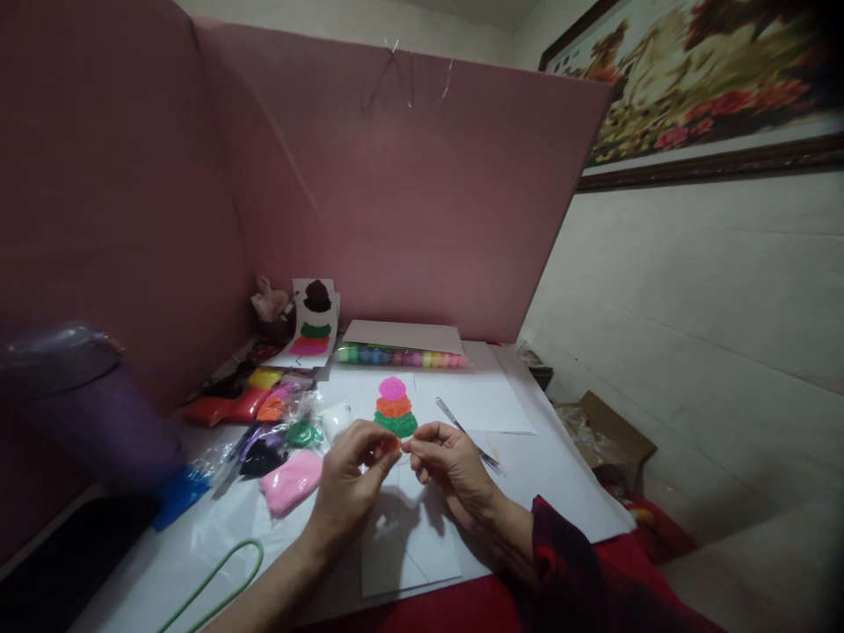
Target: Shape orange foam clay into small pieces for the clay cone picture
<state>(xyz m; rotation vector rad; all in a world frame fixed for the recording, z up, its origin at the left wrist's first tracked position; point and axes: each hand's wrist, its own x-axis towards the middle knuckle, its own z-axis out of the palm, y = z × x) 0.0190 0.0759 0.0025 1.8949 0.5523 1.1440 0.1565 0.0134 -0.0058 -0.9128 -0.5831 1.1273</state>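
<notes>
Pink panels [409,193] along the worktop's [573,492] far and left edges. Framed picture [712,97] on wall [692,272], above far-right corner. Cardboard box [616,428] past right edge. Purple container [92,431], left edge. Green loop [258,563], near-left corner.

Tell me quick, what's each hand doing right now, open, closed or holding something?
Left hand: closed, pinching a small orange piece between thumb and fingers.
Right hand: closed, thumb and finger together; can't tell if it holds anything.
</notes>
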